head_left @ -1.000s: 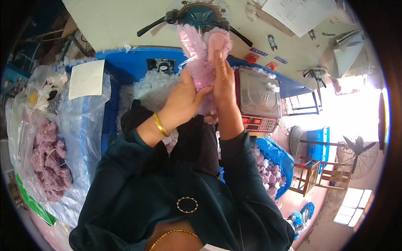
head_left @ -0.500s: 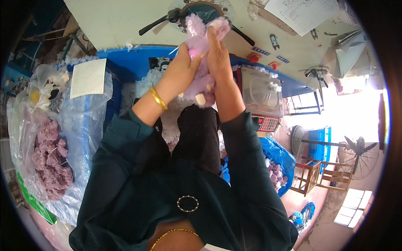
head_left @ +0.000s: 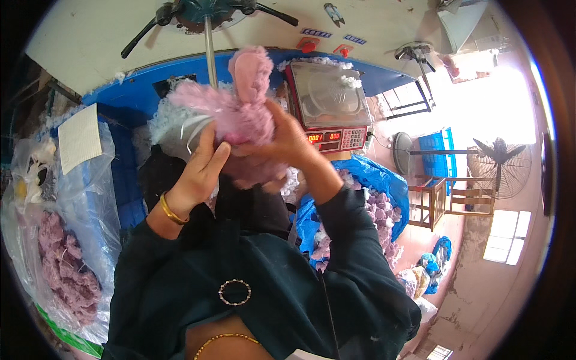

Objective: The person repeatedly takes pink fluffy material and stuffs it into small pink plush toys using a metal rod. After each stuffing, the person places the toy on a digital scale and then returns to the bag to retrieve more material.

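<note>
A pink-purple plush rabbit (head_left: 251, 123) with long ears is held up in front of my lap, one ear upright and the other slanting left. My left hand (head_left: 195, 174) grips its left side, the thumb against the plush. Around its right side wraps my right hand (head_left: 289, 137), with part of the fingers hidden behind the fur. White strips (head_left: 193, 127) hang beside the left hand. Just beyond the toy, a metal tube (head_left: 209, 51) sticks out from a machine with black handles (head_left: 207, 13) on the bench.
To the right stands a red scale (head_left: 330, 102) with a clear-covered top. Below it, a blue bag (head_left: 384, 177) holds pink plush pieces. At left, a plastic-lined bin (head_left: 99, 198) holds more pink plush (head_left: 69, 270) and a paper sheet (head_left: 79, 138). White stuffing (head_left: 171, 117) lies under the bench edge.
My view has shifted to the right. Both hands have brought the plush rabbit nearer to me, turning it so its ears spread apart. The metal tube and more of the scale now show.
</note>
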Available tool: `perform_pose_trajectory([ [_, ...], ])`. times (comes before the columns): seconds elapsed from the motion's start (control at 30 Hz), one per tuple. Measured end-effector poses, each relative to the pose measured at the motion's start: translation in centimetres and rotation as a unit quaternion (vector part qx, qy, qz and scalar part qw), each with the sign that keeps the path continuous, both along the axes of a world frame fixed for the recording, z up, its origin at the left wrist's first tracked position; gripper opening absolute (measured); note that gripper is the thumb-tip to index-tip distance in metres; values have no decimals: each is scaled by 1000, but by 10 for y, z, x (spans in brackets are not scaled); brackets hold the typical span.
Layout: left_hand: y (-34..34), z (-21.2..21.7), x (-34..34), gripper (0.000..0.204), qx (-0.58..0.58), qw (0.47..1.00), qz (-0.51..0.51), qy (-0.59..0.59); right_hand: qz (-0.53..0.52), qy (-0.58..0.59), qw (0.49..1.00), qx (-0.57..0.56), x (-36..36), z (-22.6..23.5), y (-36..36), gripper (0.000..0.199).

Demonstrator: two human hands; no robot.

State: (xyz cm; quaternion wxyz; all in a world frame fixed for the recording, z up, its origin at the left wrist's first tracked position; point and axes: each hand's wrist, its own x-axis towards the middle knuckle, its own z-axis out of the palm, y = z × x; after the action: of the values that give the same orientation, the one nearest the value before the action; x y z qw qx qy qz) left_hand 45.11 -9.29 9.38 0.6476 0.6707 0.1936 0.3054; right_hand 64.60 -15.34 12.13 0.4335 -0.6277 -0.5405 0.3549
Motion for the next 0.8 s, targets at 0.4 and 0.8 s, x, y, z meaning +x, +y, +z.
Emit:
perform_pose_trajectory([
  [0.4,-1,-40,-28,29,-219,968,-57,111,-254,-128,933,-223,269,-66,-26,88],
  [0.8,3,-67,-78,25,-265,950,83,142,-402,-85,864,-291,259,-51,-21,90],
])
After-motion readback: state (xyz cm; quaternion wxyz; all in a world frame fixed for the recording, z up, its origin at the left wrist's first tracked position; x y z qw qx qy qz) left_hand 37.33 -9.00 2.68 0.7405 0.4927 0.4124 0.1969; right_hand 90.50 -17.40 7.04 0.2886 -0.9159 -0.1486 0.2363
